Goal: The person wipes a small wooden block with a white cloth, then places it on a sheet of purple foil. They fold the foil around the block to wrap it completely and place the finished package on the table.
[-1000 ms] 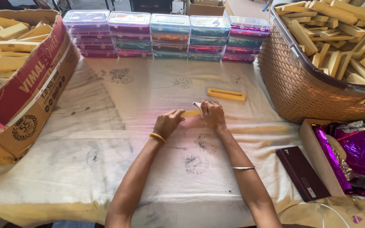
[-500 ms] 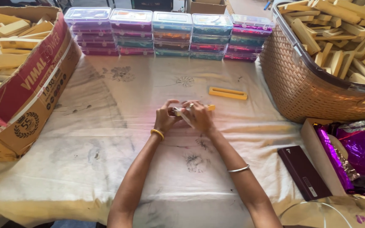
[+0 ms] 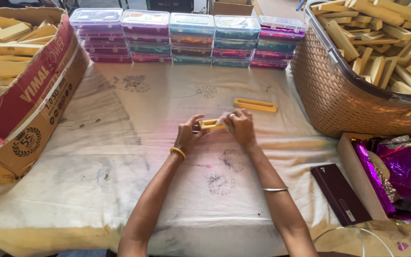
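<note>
Both my hands meet over the middle of the cloth-covered table (image 3: 120, 157). My left hand (image 3: 189, 134) grips the left end of a small yellow wooden frame piece (image 3: 209, 124). My right hand (image 3: 239, 126) covers its right end, fingers closed around it, with a bit of clear wrapping at the fingertips. A second yellow frame piece (image 3: 255, 104) lies flat on the cloth just beyond my right hand, apart from it.
A row of stacked clear plastic boxes (image 3: 191, 38) lines the far edge. A cardboard box (image 3: 29, 104) of yellow pieces stands at left, a woven basket (image 3: 338, 95) of the same pieces at right. Purple foil (image 3: 400, 171) and a dark flat box (image 3: 340, 192) lie at right front.
My hands lifted the yellow piece off the cloth, closed together around it half a second ago, and now hold it level between them, slightly nearer to me.
</note>
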